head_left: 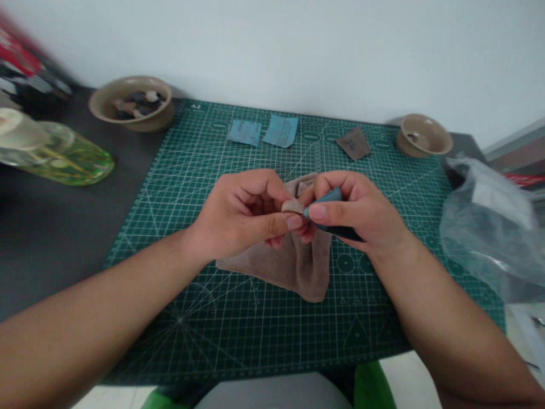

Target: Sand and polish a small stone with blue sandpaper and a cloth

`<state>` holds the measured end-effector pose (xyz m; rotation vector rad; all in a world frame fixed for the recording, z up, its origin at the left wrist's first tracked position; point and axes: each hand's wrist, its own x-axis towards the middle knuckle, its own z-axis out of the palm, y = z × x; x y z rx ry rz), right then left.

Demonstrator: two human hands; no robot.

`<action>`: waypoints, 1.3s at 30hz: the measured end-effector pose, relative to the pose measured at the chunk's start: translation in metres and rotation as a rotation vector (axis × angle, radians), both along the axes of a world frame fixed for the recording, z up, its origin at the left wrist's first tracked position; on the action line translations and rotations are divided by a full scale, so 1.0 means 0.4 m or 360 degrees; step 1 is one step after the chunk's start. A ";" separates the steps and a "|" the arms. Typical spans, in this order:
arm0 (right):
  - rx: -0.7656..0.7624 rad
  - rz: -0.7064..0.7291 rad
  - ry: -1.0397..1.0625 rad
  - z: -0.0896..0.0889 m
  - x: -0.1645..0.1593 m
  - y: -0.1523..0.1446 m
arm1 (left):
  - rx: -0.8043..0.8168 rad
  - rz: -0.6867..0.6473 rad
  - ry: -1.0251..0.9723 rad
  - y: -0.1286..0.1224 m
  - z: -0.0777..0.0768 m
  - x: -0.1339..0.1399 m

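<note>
My left hand is closed, pinching a small pale, rounded piece with a brown edge between thumb and fingers. I cannot make out what it is made of. In my right hand is a bent piece of blue-grey sandpaper, its tip held by the thumb against the small piece's right side. Both hands meet above a brown cloth, which lies rumpled on the green cutting mat. The fingers hide part of the small piece.
Two blue paper squares and a brown one lie along the mat's back. A tan bowl with small pieces stands back left, a smaller bowl back right. A bottle of green liquid is left; a clear plastic bag is right.
</note>
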<state>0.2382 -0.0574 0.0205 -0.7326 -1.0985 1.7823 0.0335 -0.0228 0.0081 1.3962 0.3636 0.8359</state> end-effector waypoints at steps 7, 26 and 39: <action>0.0119 0.0061 -0.0120 -0.002 -0.001 0.003 | 0.0249 -0.0005 0.0042 -0.002 -0.009 0.002; 0.0078 -0.0134 -0.0101 0.005 0.000 0.001 | -0.0283 -0.0119 -0.0165 0.005 -0.018 0.002; 0.0002 -0.0066 -0.0272 0.002 0.003 -0.006 | -0.0013 0.0034 0.0077 -0.005 -0.009 0.009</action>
